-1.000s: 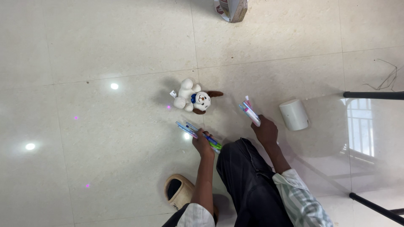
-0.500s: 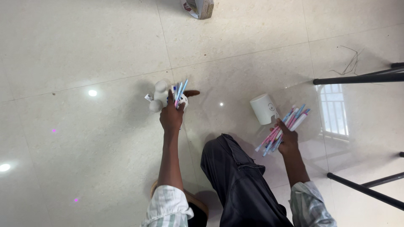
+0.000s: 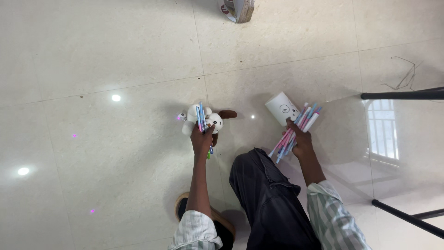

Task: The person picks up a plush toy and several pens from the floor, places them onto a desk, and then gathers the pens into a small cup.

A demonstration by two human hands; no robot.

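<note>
My left hand (image 3: 202,139) grips a few blue and pink pens (image 3: 201,118) and presses against a small white plush dog (image 3: 213,120) with brown ears on the floor; whether it also holds the toy I cannot tell. My right hand (image 3: 299,140) holds a fanned bundle of several pink and blue pens (image 3: 296,130). A white cup (image 3: 282,108) lies tilted on the floor, touching the fingertips of my right hand.
The floor is pale glossy tile (image 3: 115,55). A glass table top on black metal legs (image 3: 401,95) stands at the right. A cardboard packet (image 3: 237,9) sits at the top edge. My dark trouser knee (image 3: 263,194) and a tan slipper (image 3: 182,210) are below.
My left hand has drawn back a little toward me with its pens, staying at the plush dog. My right hand with its pen bundle has moved left, up to the white cup.
</note>
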